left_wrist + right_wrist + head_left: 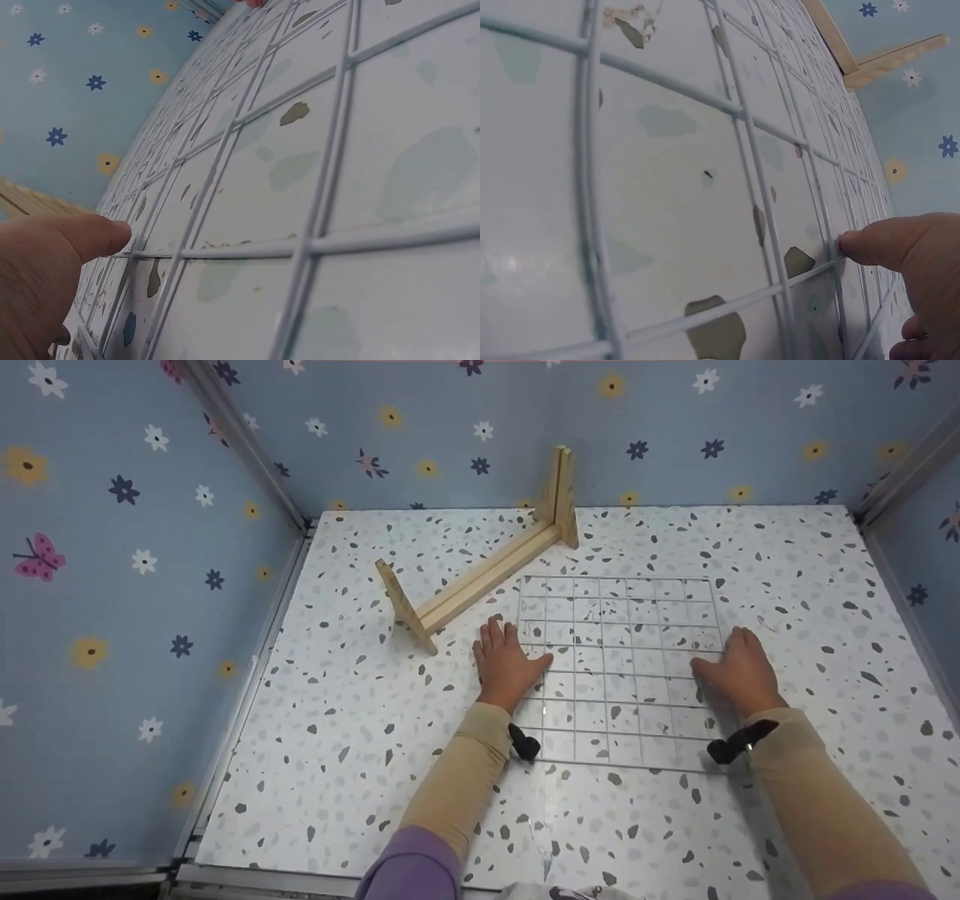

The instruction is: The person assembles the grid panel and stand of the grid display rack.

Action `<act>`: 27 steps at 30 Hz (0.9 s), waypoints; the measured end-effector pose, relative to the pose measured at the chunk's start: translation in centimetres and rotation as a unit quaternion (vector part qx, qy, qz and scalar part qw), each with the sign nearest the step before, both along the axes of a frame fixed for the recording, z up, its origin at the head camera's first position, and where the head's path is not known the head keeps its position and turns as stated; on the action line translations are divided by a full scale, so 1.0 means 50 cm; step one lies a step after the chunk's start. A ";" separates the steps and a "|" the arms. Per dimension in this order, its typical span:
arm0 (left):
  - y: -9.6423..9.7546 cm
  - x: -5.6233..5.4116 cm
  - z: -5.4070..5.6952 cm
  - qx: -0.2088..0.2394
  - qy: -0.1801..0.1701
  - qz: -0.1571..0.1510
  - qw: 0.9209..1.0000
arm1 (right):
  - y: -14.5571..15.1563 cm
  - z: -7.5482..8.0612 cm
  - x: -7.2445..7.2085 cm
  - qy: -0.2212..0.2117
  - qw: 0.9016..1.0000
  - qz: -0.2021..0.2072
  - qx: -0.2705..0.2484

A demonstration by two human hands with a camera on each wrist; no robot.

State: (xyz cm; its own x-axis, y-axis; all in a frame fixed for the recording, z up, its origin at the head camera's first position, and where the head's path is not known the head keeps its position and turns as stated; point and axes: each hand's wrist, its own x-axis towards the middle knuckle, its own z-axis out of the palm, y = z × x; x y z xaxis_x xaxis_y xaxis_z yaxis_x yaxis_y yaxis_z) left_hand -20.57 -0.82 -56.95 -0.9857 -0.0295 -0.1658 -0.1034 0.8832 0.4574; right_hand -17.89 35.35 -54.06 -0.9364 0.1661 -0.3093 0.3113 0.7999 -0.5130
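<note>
A white wire grid panel (pixel 619 672) lies flat on the speckled tabletop between the two hands. My left hand (pixel 505 664) is at its left side, fingers stretched forward outside the edge and thumb over the outer wires. At the right side, my right hand (pixel 742 671) mirrors this, its thumb reaching inward across the edge. In the left wrist view the left thumb (pixel 97 237) meets a wire close to a crossing. The right wrist view has the right thumb (pixel 874 241) touching the wires, with other fingertips low beside it.
Behind and left of the grid stands a wooden frame (pixel 491 577), a long grooved bar with an upright at each end. Flowered blue panels (pixel 480 435) wall in the back and sides. A dark wrist strap (pixel 525 742) hangs over the grid's near left corner.
</note>
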 end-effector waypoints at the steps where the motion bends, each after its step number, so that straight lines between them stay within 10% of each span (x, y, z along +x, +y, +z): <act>1: 0.001 0.000 0.000 -0.004 -0.002 0.000 1.000 | -0.001 0.001 0.001 -0.002 1.000 -0.002 0.008; 8: 0.019 -0.005 0.011 -0.021 -0.015 0.002 1.000 | -0.014 0.013 0.003 -0.007 0.999 -0.006 0.051; 27: 0.039 -0.013 0.025 0.043 0.001 0.034 0.998 | -0.024 0.029 -0.010 -0.061 0.996 -0.051 -0.032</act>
State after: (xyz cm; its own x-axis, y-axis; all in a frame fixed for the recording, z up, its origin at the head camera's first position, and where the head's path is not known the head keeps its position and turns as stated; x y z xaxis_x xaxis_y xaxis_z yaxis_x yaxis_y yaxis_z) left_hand -21.23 1.15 -55.68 -0.9823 -0.0824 -0.1684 -0.1609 0.8316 0.5315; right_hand -18.39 34.17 -52.58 -0.8704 0.2353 -0.4326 0.4529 0.7275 -0.5154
